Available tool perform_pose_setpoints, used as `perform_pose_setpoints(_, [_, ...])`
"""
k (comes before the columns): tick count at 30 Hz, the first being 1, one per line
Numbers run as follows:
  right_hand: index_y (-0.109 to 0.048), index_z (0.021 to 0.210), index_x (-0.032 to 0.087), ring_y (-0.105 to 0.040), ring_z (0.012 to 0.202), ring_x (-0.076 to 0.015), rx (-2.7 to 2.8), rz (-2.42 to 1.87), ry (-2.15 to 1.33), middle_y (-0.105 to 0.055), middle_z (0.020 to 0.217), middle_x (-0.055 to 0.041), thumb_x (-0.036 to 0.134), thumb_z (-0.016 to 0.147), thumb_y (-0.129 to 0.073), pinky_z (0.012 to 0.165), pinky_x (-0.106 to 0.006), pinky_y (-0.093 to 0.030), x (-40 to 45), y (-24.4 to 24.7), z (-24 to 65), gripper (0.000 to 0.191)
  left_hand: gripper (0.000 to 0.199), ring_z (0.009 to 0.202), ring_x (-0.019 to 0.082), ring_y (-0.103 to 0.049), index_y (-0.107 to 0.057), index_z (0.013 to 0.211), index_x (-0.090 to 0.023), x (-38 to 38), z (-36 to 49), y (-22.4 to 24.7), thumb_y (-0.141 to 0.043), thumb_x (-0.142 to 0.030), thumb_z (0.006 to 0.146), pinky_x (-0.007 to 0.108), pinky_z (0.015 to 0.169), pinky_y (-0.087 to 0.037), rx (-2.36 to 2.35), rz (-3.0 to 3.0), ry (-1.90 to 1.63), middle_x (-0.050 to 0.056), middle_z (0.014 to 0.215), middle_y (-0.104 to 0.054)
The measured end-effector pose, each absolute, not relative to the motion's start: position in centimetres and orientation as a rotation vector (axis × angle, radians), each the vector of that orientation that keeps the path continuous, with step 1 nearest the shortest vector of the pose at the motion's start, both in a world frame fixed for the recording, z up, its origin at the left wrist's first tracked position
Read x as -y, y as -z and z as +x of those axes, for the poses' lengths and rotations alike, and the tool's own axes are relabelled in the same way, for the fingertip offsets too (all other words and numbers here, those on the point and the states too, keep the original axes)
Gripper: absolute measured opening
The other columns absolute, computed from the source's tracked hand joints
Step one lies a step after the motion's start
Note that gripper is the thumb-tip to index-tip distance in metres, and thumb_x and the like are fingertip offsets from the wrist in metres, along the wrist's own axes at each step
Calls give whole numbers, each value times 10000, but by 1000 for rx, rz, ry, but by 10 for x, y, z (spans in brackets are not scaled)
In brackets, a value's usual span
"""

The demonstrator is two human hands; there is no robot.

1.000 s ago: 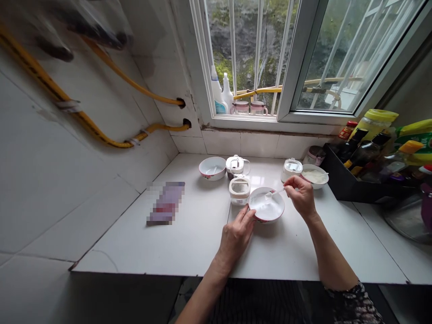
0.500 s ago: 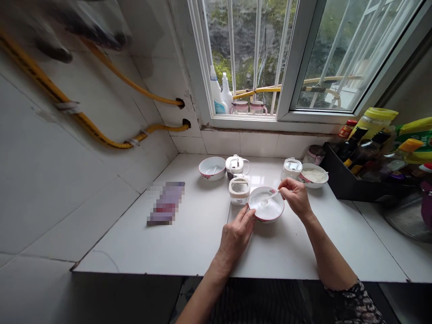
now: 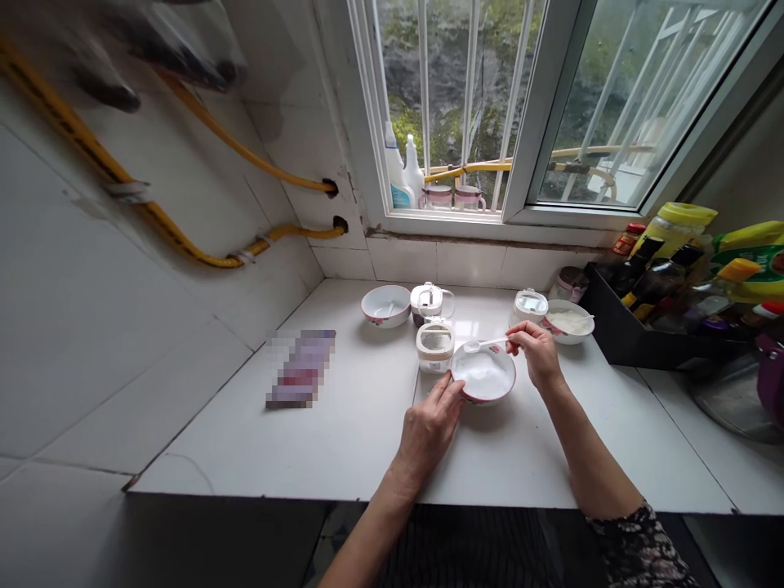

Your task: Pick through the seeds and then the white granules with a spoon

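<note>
My left hand (image 3: 434,416) grips the near left rim of a white bowl (image 3: 483,394) with a red edge, which stands on the counter and holds a white, grainy substance. In my right hand (image 3: 532,351) is a small white spoon (image 3: 488,343), pinched by its handle. The spoon's head is over the bowl's far rim, pointing left. Just left of the bowl stands a seasoning jar (image 3: 435,347) with a clear lid. Behind it is another seasoning jar (image 3: 427,302) with dark contents. A third jar (image 3: 530,305) stands behind my right hand, beside a bowl of pale contents (image 3: 569,322).
At the back left is another bowl (image 3: 385,306) with a spoon inside. A blurred purple packet (image 3: 301,369) lies on the left of the white counter (image 3: 367,441). A black box (image 3: 637,339) of bottles stands right. The barred window (image 3: 465,98) is behind.
My right hand has raised the spoon out of the white contents and moved its head up and left to the far rim. My left hand keeps its place on the bowl.
</note>
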State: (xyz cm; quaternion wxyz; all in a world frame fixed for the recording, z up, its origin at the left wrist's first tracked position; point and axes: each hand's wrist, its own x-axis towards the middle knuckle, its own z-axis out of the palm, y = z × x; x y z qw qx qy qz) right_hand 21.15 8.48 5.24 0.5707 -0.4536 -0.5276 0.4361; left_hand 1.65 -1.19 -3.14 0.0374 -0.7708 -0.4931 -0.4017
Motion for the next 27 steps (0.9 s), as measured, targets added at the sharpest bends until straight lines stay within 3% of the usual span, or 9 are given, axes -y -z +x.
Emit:
perform_pose_setpoints(4, [-600, 743, 211, -585, 550, -160, 1345, -1005, -870, -631, 574, 4, 301, 724, -615, 584, -307, -477, -76, -51, 192, 93, 332, 894, 187, -738, -588, 1267, -228, 11, 16, 33, -522, -186, 945, 238, 655, -600, 1540, -2366, 1195, 113, 1303, -653])
perform_pose_setpoints(8, [-620, 859, 223, -657, 723, -205, 1674, -940, -448, -707, 740, -41, 265, 869, -561, 758, -375, -501, -66, -46, 173, 74, 337, 902, 194, -738, -580, 1268, -212, 11, 17, 33, -515, -169, 940, 240, 642, -595, 1516, -2343, 1178, 114, 1301, -655])
perform_pose_setpoints(12, [-633, 851, 225, -628, 680, -202, 1974, -769, -104, -710, 725, -44, 175, 907, -488, 841, -417, -470, -65, -44, 168, 164, 322, 847, 188, -742, -583, 1261, -204, 12, 17, 32, -490, -172, 954, 241, 605, -587, 1506, -2331, 1175, 123, 1299, -654])
perform_pose_setpoints(17, [-633, 855, 227, -638, 709, -210, 1769, -943, -179, -701, 712, -27, 199, 860, -534, 800, -390, -483, -65, -53, 187, 103, 315, 870, 186, -740, -588, 1258, -215, 12, 16, 32, -508, -194, 954, 236, 635, -588, 1523, -2353, 1167, 118, 1295, -658])
perform_pose_setpoints(22, [-578, 654, 241, -549, 609, -188, 1652, -1114, -248, -602, 584, 5, 190, 705, -526, 623, -322, -449, -67, -61, 217, 89, 299, 804, 173, -739, -583, 1253, -210, 12, 16, 31, -500, -209, 965, 237, 607, -577, 1518, -2359, 1198, 123, 1297, -655])
perform_pose_setpoints(27, [-541, 581, 240, -486, 571, -173, 1734, -1126, -209, -538, 512, 14, 178, 663, -513, 604, -311, -414, -65, -65, 224, 106, 281, 729, 155, -726, -580, 1246, -210, 13, 15, 29, -486, -229, 982, 240, 604, -568, 1515, -2371, 1205, 126, 1293, -657])
